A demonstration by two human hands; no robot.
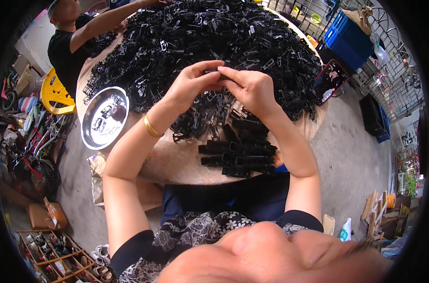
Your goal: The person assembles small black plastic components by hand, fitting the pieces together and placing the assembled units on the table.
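The left hand (190, 87) and the right hand (253, 90) are brought together over the near part of a large pile (214, 33) of black parts. A small dark piece (213, 71) is pinched between the fingertips of both hands, where the thumbs and index fingers are almost met; its exact shape cannot be told, because it is mostly covered by the fingers. The other fingers of the right hand are curled inward. On the left wrist a gold bracelet (151, 126) is worn.

The pile is spread over most of the round table (169, 165). Nearer to the body, below the hands, several black stacks (238, 153) are laid side by side, close to the table edge. To the left, a metal tray (88, 136) is placed near the table's rim, and in it a dark round thing (118, 112) and some small black parts are seen.

At the right edge of the table a phone (330, 82) with a lit screen is stood at a tilt. Across the table, at upper left, an arm of a co-worker (66, 49) is stretched over the pile. Behind this person a yellow chair (54, 96) is seen, and at upper right blue crates (347, 40) are stacked.
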